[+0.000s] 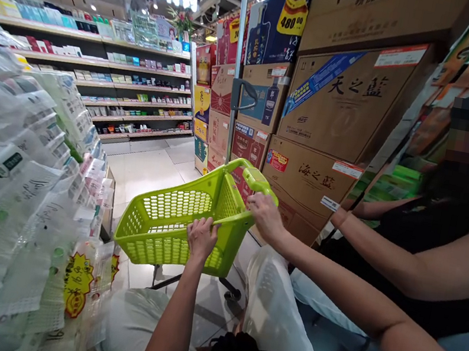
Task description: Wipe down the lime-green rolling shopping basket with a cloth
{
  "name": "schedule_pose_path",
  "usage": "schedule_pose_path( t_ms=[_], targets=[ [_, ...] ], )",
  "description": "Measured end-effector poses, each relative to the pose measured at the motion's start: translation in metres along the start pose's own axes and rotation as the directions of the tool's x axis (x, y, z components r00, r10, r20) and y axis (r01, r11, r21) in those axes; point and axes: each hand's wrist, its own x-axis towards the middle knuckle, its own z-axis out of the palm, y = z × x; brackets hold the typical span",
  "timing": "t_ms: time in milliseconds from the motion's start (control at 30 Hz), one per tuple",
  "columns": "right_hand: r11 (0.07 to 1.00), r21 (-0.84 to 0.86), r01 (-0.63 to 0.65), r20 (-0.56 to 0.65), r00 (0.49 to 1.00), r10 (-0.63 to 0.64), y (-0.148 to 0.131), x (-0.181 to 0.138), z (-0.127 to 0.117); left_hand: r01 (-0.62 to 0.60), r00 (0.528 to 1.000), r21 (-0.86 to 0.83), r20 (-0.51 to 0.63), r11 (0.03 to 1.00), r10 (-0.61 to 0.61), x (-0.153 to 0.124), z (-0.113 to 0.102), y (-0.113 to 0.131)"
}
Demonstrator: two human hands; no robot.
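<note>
A lime-green shopping cart (179, 238) with a perforated plastic basket stands at an angle in front of me. Nothing shows inside the part of the basket I can see. My left hand (201, 237) is closed over the rim of its near side, fingers curled across the top edge. At the back end, my right hand (267, 218) grips the cart by the corner beneath the handle (259, 181). A dark wheeled leg (233, 292) shows under the basket.
Wrapped tissue packs (8, 209) are piled close on the left. Stacked cartons (327, 107) rise at the right, with a metal pole (231, 121) before them. A person in dark clothing (444, 234) is at the far right. Shelves (144, 70) of small boxes stand ahead across a tiled floor (150, 164).
</note>
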Motion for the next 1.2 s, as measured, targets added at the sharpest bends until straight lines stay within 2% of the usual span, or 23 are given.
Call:
schedule_pose_path(
  t_ms=[67, 133, 267, 367, 467, 533, 633, 733, 833, 900, 967, 1067, 1133, 1200],
  targets=[
    [0.995, 0.037, -0.093, -0.062, 0.994, 0.095, 0.015, -0.006, 0.005, 0.004, 1.0, 0.005, -0.001, 1.0, -0.004, 0.002, 0.002, 0.003],
    [0.988, 0.057, -0.141, -0.097, 0.985, 0.146, 0.012, -0.01, 0.011, 0.013, 1.0, 0.023, 0.002, 1.0, -0.013, 0.005, 0.005, 0.008],
    [0.988, 0.124, -0.094, -0.108, 0.988, 0.107, -0.017, -0.009, 0.026, 0.025, 1.0, 0.096, 0.007, 0.995, -0.025, 0.004, 0.011, 0.02],
    [0.968, 0.25, -0.024, -0.122, 0.991, 0.056, -0.017, -0.005, 0.035, -0.021, 0.999, 0.126, 0.036, 0.992, 0.017, 0.0, 0.012, 0.024],
    [0.932, 0.36, 0.046, -0.158, 0.987, 0.012, 0.006, -0.002, 0.042, -0.069, 0.995, 0.123, 0.075, 0.99, 0.06, -0.002, 0.004, 0.014],
    [0.917, 0.395, 0.053, -0.177, 0.984, 0.019, 0.023, -0.001, 0.048, -0.019, 0.993, 0.161, 0.117, 0.987, 0.0, -0.001, -0.003, 0.0],
    [0.913, 0.407, -0.011, -0.186, 0.978, 0.095, 0.04, 0.003, 0.059, 0.048, 0.962, 0.269, 0.247, 0.962, -0.118, 0.0, -0.013, -0.02],
    [0.905, 0.411, -0.105, -0.222, 0.952, 0.212, 0.047, 0.006, 0.07, 0.057, 0.945, 0.28, 0.296, 0.958, -0.142, 0.001, -0.012, -0.027],
    [0.879, 0.425, -0.215, -0.286, 0.89, 0.355, 0.04, 0.006, 0.079, 0.049, 0.957, 0.273, 0.263, 0.961, -0.124, 0.001, -0.003, -0.023],
    [0.869, 0.423, -0.256, -0.303, 0.864, 0.402, 0.024, 0.0, 0.085, 0.059, 0.962, 0.281, 0.241, 0.958, -0.13, 0.001, 0.002, -0.02],
    [0.881, 0.406, -0.243, -0.292, 0.879, 0.377, 0.001, -0.008, 0.09, 0.071, 0.964, 0.292, 0.226, 0.954, -0.141, 0.002, 0.003, -0.021],
    [0.91, 0.386, -0.149, -0.256, 0.931, 0.261, -0.022, -0.017, 0.091, 0.064, 0.961, 0.312, 0.238, 0.948, -0.144, 0.004, -0.003, -0.025],
    [0.91, 0.394, -0.128, -0.249, 0.938, 0.24, -0.019, -0.017, 0.088, 0.059, 0.956, 0.333, 0.253, 0.941, -0.149, 0.004, -0.009, -0.028],
    [0.882, 0.428, -0.195, -0.27, 0.904, 0.331, -0.003, -0.01, 0.084, 0.059, 0.951, 0.355, 0.264, 0.933, -0.161, 0.004, -0.014, -0.029]
  ],
)
